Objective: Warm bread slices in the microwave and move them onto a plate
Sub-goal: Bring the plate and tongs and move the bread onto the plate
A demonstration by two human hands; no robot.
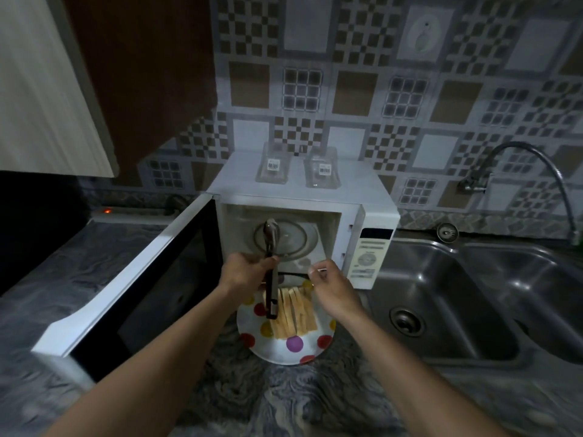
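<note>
A white microwave [373,222] stands on the counter with its door [126,279] swung open to the left. Its glass turntable [295,239] looks bare. On the counter just in front sits a white polka-dot plate [293,354] with several bread slices [293,313] fanned across it. My left hand [249,272] grips a pair of dark tongs [271,247] whose closed tips reach into the microwave cavity, holding nothing. My right hand [331,288] hovers over the plate's far edge at the microwave's sill, fingers curled, thumb and forefinger close together; whether it pinches anything is unclear.
A steel double sink [441,294] with a flexible faucet [536,159] lies to the right. Two clear containers [274,167] sit on top of the microwave. A power strip with an orange light [107,211] lies at the back left. The counter [284,405] is grey marble.
</note>
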